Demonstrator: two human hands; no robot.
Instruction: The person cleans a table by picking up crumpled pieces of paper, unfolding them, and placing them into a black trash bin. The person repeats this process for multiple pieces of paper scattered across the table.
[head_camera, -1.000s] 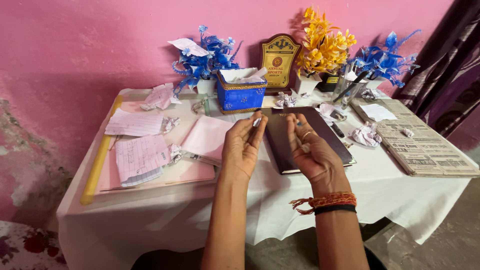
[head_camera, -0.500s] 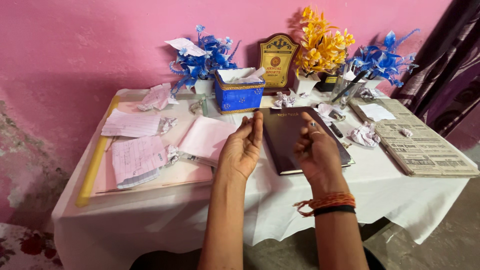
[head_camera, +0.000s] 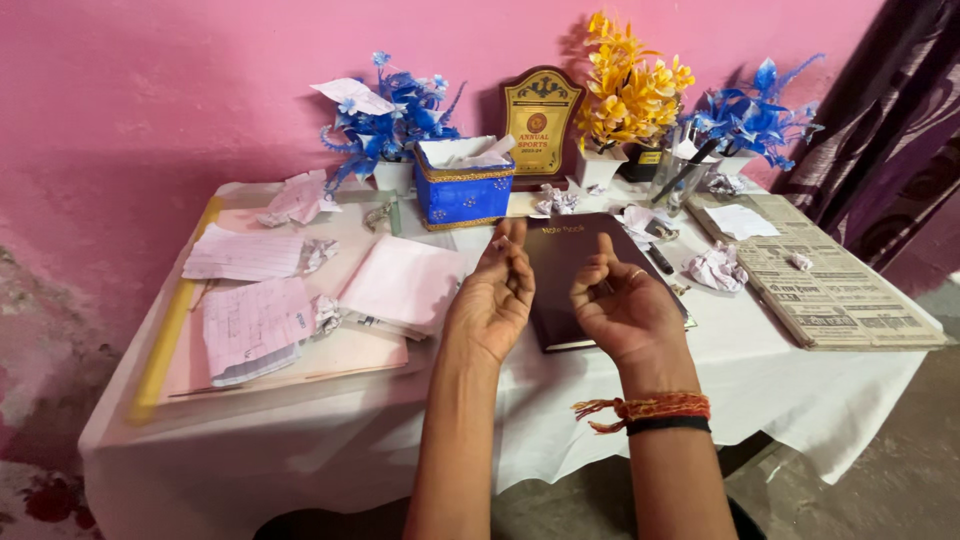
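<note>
My left hand (head_camera: 493, 297) is raised palm up over the table, its fingers bent at the tips around a small pale piece that I can barely make out. My right hand (head_camera: 622, 307), with a ring and red and black wrist threads, is curled palm up beside it; whether it holds anything I cannot tell. Both hands hover above a dark hardcover notebook (head_camera: 565, 262) that lies flat on the white tablecloth (head_camera: 780, 380). The hands are a few centimetres apart and do not touch.
A blue box (head_camera: 463, 197) of papers, a gold plaque (head_camera: 537, 125), yellow flowers (head_camera: 628, 85) and blue flowers (head_camera: 395, 110) line the pink wall. Pink sheets (head_camera: 400, 285) lie left. Right: a glass of pens (head_camera: 672, 180), crumpled paper (head_camera: 715, 268), a folded newspaper (head_camera: 830, 290).
Both hands have dropped a little and curled shut further. The small white piece and the blue-tipped item seen between the fingertips earlier are now mostly hidden. The camera has shifted slightly right.
</note>
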